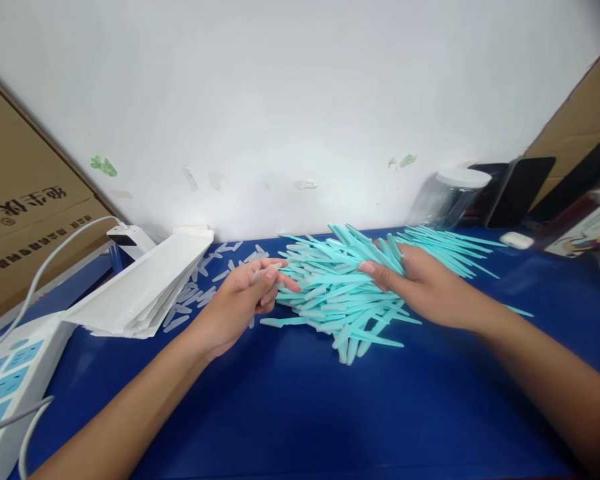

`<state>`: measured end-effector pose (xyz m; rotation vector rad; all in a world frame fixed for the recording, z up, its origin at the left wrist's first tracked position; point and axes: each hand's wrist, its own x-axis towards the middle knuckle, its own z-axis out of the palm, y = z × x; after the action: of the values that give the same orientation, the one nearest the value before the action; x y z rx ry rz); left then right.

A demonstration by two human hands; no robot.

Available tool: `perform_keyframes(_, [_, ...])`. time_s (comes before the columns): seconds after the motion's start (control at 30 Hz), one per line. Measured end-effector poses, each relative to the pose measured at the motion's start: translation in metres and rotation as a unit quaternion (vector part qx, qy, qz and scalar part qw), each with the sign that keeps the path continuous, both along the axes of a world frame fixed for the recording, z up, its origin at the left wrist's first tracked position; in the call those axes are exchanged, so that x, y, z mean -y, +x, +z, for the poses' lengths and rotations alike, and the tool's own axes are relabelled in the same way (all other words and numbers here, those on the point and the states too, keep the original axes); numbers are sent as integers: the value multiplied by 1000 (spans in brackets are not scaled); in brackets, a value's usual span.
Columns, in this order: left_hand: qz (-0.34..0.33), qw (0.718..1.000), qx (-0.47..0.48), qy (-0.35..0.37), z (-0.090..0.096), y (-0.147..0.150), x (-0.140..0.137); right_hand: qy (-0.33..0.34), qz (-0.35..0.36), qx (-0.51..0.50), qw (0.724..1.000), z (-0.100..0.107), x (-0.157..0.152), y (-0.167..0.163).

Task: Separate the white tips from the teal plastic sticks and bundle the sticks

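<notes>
My right hand (pixel 420 280) is closed around a bunch of teal eyebrow razors (pixel 360 245), thumb on the near side, just above the pile. Beneath it a heap of similar teal razors (pixel 330 293) lies loosely, pointing various ways. My left hand (pixel 247 287) is at the left edge of the heap, thumb and fingers pinched on a small translucent blade cap (pixel 273 269), mostly hidden by the fingers. Several more translucent caps (pixel 193 297) are scattered on the blue table behind and left of that hand. Further right, another fan of teal razors (pixel 443 247) lies beyond my right hand.
White paper envelopes (pixel 140 283) are stacked at left, near a power strip (pixel 17 380) with cables. A clear jar with a white lid (pixel 450 193) and a dark phone (pixel 520 193) stand back right. Cardboard (pixel 30 193) and a white wall (pixel 280 113) bound the blue table (pixel 300 420).
</notes>
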<state>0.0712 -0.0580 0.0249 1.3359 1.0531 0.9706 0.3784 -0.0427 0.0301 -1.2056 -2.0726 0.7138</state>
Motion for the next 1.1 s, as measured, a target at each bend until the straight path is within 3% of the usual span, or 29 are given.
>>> perform_keyframes(0.17, [-5, 989, -107, 100, 3, 0, 4, -40, 10, 2, 999, 3, 2, 0])
perform_keyframes(0.4, [16, 935, -277, 222, 7, -9, 2, -69, 62, 3, 996, 6, 4, 0])
perform_keyframes(0.7, [-97, 876, -385, 272, 16, -13, 4, -114, 99, 3, 989, 8, 9, 2])
perform_keyframes(0.93, [-173, 860, -395, 272, 18, -19, 3, -183, 166, 2, 969, 12, 11, 1])
perform_keyframes(1.1, [-217, 863, -373, 262, 20, -19, 5, -188, 138, 54, 971, 11, 12, 3])
